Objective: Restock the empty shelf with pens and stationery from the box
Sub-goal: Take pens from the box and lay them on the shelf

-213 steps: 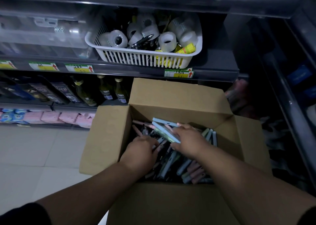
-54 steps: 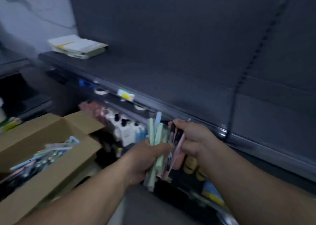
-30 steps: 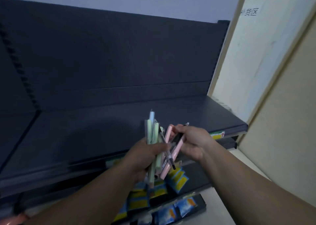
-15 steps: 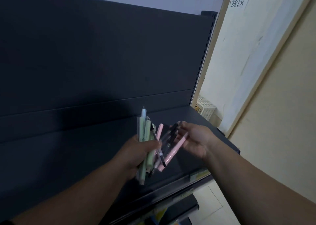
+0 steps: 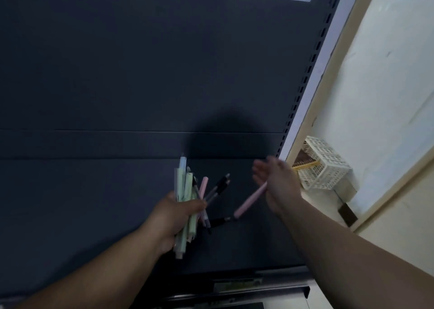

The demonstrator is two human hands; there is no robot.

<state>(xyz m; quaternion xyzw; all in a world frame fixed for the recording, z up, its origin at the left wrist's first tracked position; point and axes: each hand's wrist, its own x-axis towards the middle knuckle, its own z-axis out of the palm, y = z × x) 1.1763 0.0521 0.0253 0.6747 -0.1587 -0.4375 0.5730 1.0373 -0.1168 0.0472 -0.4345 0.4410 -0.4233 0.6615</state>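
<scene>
Gripping pens, left hand.

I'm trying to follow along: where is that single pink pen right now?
In the head view the pink pen is right of centre over the dark shelf, slanting just below the open right hand, apart from the bundle of pens in the left hand.

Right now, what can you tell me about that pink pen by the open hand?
The pink pen is long, slim and pale pink, and looks like plastic. It is tilted, its upper end at the palm of the open right hand, its lower end pointing down toward the dark shelf. The hand is not closed around it. Whether it rests on the shelf is unclear.
</scene>
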